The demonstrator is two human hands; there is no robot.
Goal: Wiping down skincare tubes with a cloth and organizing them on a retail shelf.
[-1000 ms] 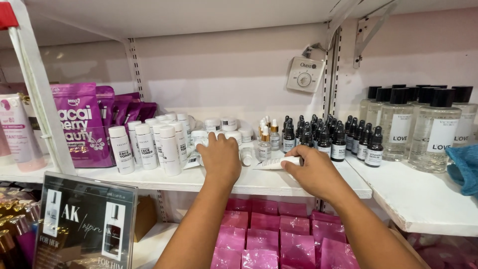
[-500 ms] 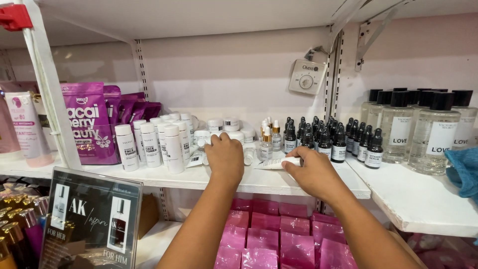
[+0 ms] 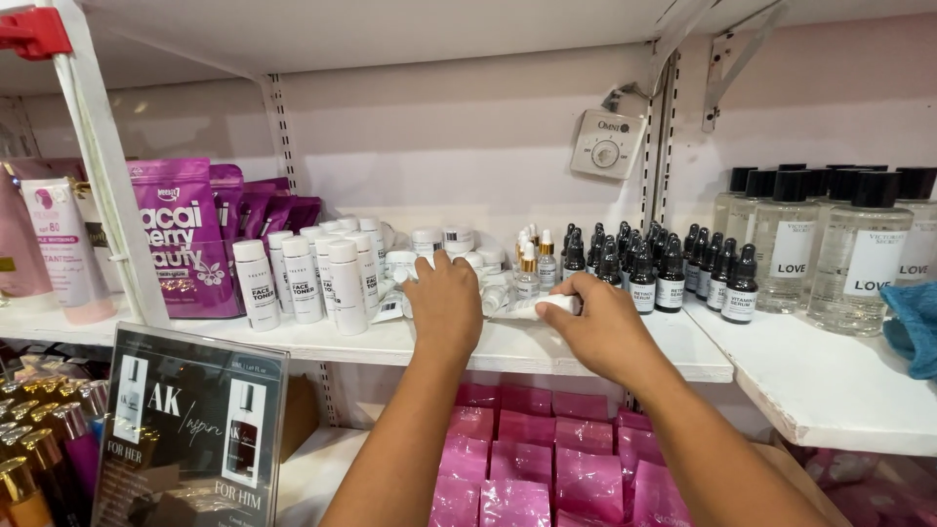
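My left hand rests palm down on small white tubes and jars on the white shelf; its fingers curl over them and hide what they grip. My right hand holds a white squeeze tube that lies nearly flat just above the shelf, its crimped end pointing left. Small clear dropper bottles stand just behind the two hands.
White toner bottles and purple pouches stand to the left, dark dropper bottles and large clear bottles with black caps to the right. A blue cloth lies far right. Pink packets fill the lower shelf; a framed sign stands lower left.
My right hand has slid the white tube slightly left and up, closer to my left hand. The left hand has barely moved. The camera has shifted a little.
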